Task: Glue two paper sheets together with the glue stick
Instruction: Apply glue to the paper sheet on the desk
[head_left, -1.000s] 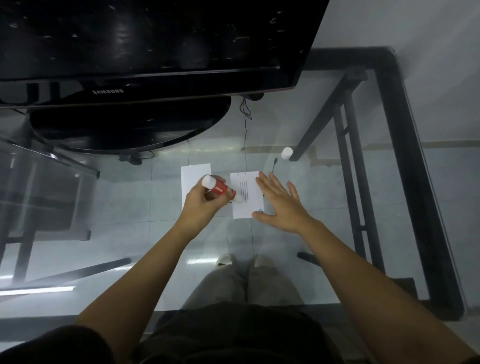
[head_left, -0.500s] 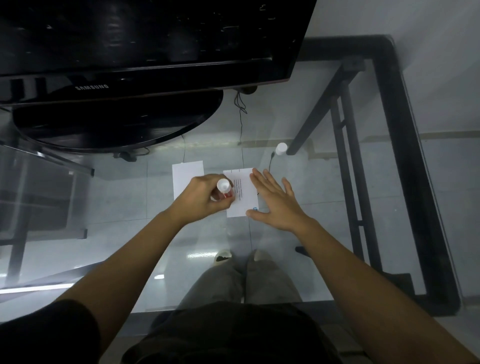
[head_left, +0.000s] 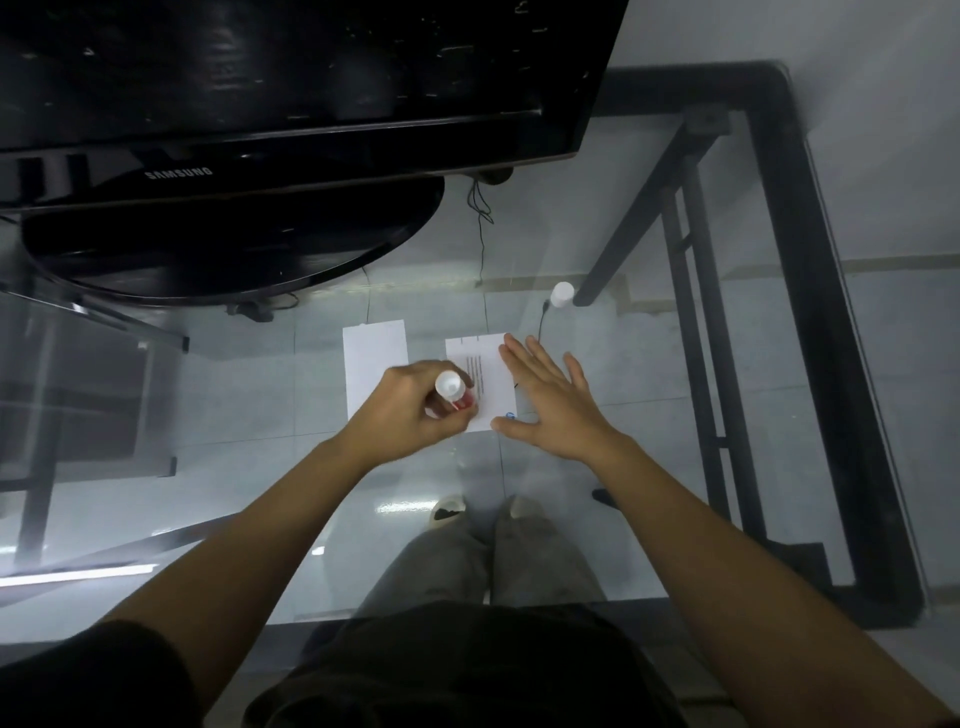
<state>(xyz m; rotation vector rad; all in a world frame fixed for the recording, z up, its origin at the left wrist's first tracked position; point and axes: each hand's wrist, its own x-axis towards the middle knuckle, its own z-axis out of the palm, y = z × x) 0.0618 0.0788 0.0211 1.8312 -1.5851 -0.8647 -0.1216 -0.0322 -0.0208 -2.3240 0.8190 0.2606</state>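
Two small white paper sheets lie side by side on the glass table. The left sheet (head_left: 374, 358) is blank. The right sheet (head_left: 483, 371) carries printed lines. My left hand (head_left: 410, 410) grips a red and white glue stick (head_left: 453, 392), held nearly upright with its lower end down on the printed sheet's left part. My right hand (head_left: 553, 400) lies flat with fingers spread, pressing on the right edge of the printed sheet. The stick's white cap (head_left: 562, 294) stands apart, farther back on the glass.
A black monitor (head_left: 291, 88) with a round base (head_left: 228, 249) fills the back left of the glass table. The table's black frame (head_left: 810, 312) runs along the right side. A thin cable (head_left: 540, 325) lies near the cap. My legs and shoes show through the glass.
My left hand has tipped the glue stick from slanted to nearly upright and drawn it toward me down the printed sheet. My right hand has stayed flat on the sheet.
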